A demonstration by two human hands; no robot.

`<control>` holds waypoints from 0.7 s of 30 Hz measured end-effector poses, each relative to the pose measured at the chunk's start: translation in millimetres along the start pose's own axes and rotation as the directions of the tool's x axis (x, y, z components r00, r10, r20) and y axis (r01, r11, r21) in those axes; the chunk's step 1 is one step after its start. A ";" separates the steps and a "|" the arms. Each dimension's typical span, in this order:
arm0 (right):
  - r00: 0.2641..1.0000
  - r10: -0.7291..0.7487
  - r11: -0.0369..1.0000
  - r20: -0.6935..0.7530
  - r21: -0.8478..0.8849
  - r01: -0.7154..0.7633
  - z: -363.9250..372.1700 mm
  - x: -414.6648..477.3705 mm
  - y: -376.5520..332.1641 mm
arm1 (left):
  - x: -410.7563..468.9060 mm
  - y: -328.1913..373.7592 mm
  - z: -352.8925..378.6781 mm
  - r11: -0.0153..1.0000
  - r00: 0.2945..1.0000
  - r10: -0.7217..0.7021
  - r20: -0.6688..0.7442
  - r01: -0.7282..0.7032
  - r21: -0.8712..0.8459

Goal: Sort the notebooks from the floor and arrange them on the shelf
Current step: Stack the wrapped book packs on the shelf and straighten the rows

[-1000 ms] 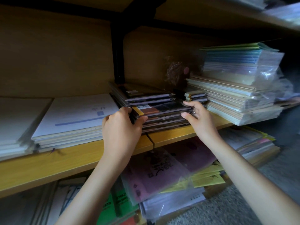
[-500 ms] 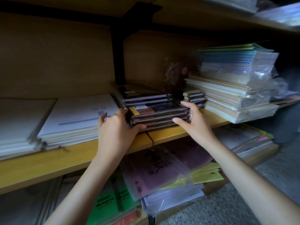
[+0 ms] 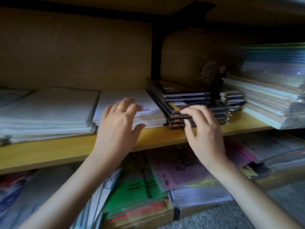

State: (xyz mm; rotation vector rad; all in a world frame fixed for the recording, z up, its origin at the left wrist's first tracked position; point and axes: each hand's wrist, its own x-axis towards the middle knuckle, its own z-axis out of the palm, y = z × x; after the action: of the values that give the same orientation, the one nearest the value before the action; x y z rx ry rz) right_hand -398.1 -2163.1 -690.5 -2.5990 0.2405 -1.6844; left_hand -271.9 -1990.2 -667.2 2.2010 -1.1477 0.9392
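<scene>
Notebooks point(image 3: 186, 96) lie stacked on the shelf point(image 3: 66, 146) beside a white stack point(image 3: 150, 115); left hand point(image 3: 118, 126) spread and empty, right hand point(image 3: 204, 131) loosely bent, empty, at the notebooks' front edge: best to tap edges flush, gently, lest covers slide.

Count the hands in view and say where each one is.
2. The left hand is spread in front of the white paper stack; the right hand is at the front corner of the dark notebook stack, contact blurred. None seems hidden.

Outstretched left hand point(image 3: 118, 124) and right hand point(image 3: 205, 131)
</scene>
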 end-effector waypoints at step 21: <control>0.936 0.111 0.971 0.334 -0.239 -0.030 64.3 32.4 -64.8 | -13.3 -76.5 -9.9 0.957 0.973 -0.224 0.046 0.211 0.200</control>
State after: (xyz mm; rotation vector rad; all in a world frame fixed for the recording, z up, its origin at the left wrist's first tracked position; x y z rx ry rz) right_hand -319.5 -2107.5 -680.3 -2.9518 0.5353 -1.2099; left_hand -216.6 -1936.1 -678.5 2.4725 -0.8489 0.9203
